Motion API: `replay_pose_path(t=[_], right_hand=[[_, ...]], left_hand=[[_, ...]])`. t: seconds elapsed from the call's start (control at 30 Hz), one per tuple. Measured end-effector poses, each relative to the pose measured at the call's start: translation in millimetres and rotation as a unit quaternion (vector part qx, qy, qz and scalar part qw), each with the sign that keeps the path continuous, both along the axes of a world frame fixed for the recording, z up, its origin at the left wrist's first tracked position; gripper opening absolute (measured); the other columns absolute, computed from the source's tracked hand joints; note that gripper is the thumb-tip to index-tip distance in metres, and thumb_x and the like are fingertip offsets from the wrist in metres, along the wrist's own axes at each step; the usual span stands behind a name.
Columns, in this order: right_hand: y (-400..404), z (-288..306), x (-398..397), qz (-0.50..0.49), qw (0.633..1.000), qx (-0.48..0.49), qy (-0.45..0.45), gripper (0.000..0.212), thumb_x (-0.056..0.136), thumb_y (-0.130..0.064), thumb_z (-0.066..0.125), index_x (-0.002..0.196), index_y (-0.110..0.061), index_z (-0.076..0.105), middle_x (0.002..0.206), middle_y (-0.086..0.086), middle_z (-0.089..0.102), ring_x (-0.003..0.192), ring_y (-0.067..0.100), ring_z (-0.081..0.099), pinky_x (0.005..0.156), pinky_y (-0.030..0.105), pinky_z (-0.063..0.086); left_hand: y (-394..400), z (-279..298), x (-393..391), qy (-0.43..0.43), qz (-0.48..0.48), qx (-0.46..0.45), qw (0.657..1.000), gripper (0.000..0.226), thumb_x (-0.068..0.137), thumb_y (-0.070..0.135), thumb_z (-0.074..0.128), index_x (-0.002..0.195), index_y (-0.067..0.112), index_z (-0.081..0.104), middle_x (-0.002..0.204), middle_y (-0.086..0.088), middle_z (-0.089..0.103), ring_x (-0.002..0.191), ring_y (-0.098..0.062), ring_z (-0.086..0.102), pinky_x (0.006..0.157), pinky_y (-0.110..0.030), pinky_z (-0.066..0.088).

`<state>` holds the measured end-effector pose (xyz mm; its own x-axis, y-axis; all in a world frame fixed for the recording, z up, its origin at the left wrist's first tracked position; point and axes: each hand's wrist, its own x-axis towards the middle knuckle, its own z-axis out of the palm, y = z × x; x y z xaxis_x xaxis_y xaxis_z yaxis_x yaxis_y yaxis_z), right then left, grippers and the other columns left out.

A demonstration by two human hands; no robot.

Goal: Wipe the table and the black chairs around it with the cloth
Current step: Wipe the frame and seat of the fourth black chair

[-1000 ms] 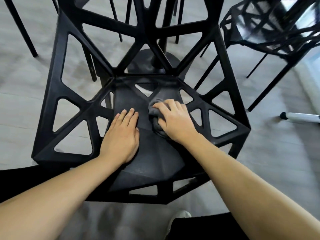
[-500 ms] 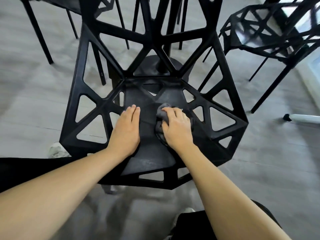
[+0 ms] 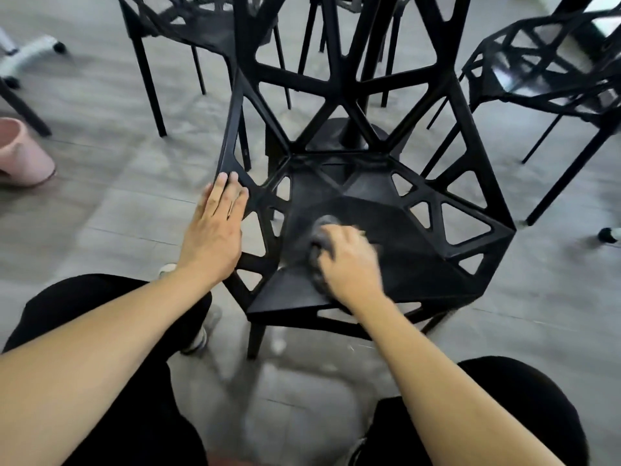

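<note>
A black chair [image 3: 420,237] with a lattice of triangular holes stands in front of me, its seat facing up. My right hand [image 3: 349,264] grips a bunched dark grey cloth [image 3: 321,243] and presses it on the front middle of the seat; the hand is blurred. My left hand [image 3: 216,230] lies flat with straight fingers on the chair's left side frame. The black table pedestal [image 3: 349,136] rises behind the chair's back; the tabletop is out of view.
Two more black chairs stand behind, one at the back left [image 3: 188,25] and one at the back right [image 3: 551,65]. A pink bin [image 3: 20,153] sits on the grey floor at the left. White castor legs [image 3: 30,52] show at the far left, another castor [image 3: 608,234] at the right.
My left hand has left the seat and moved left onto the side frame. My right hand has dragged the cloth toward the seat's front. The view has shifted, so the chair sits further right.
</note>
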<state>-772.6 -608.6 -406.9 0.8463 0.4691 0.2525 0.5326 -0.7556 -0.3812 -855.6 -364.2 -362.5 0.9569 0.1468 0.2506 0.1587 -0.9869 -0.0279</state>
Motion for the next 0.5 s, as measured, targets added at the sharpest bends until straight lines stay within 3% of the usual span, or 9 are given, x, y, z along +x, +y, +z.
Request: replay_pose_path(t=[0.13,0.2,0.33,0.5], right_hand=[[-77.3,-0.1,24.6,-0.184,0.983,0.003,-0.008,0.046,0.090,-0.027,0.062,0.133,-0.015,0.055,0.126,0.017,0.057,0.111,0.042,0.055,0.095,0.050,0.044],[-76.8,-3.3,14.3,-0.225,0.974,0.015,-0.018,0.046,0.090,-0.027,0.060,0.134,-0.012,0.054,0.127,0.019,0.055,0.112,0.043,0.053,0.096,0.051,0.042],[-8.8,-3.2,-41.6,-0.130,0.989,0.023,-0.066,0.045,0.084,-0.033,0.052,0.124,-0.015,0.060,0.119,0.014,0.059,0.103,0.037,0.055,0.087,0.046,0.045],[79.0,-1.3,-104.1,0.016,0.998,0.056,-0.031,0.052,0.085,-0.033,0.057,0.135,-0.021,0.057,0.133,0.009,0.055,0.115,0.030,0.051,0.097,0.044,0.043]], left_hand=[[-1.3,5.1,-6.1,-0.027,0.003,-0.104,0.994,0.071,0.088,-0.013,0.039,0.155,0.006,0.025,0.168,-0.013,0.001,0.154,-0.030,0.003,0.124,-0.040,0.016],[-3.7,7.4,-10.0,-0.042,0.048,-0.195,0.979,0.068,0.098,-0.004,0.038,0.159,0.013,0.014,0.168,-0.009,-0.006,0.154,-0.028,0.008,0.115,-0.040,0.032],[-1.6,10.3,-15.0,-0.023,0.063,-0.254,0.965,0.067,0.105,0.012,0.032,0.160,0.015,-0.006,0.168,-0.007,-0.004,0.154,-0.022,0.008,0.114,-0.042,0.035],[-4.1,23.7,-18.2,0.024,0.099,-0.196,0.975,0.090,0.090,-0.010,0.041,0.158,0.013,-0.014,0.168,-0.006,-0.010,0.153,-0.026,0.015,0.107,-0.040,0.042]])
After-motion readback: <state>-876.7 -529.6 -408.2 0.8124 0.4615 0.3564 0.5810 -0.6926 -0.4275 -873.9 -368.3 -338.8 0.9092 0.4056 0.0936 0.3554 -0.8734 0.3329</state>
